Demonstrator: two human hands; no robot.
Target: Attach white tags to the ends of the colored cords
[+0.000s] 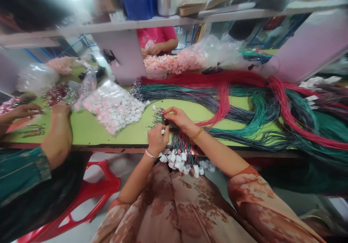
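Near the front edge of the green tabletop (130, 128), my left hand (157, 138) is closed, with a small white piece (162, 131) at its fingers. My right hand (178, 119) pinches something small and dark beside it; its exact shape is hard to make out. Metal-tipped wire ends (157, 115) lie just beyond both hands. Below them, a bunch of wires with white connectors (178, 160) hangs over the table edge towards my lap. Long red wires (201, 79), green wires (252, 121) and dark wires (190, 99) stretch away to the right.
A plastic bag of white connectors (112, 107) lies left of my hands. Farther left, a co-worker's hands (61, 119) rest over small parts, near a red stool (100, 185). Across the table, a person in pink (160, 38) sits behind pale connectors (174, 63). A shelf (108, 26) spans above.
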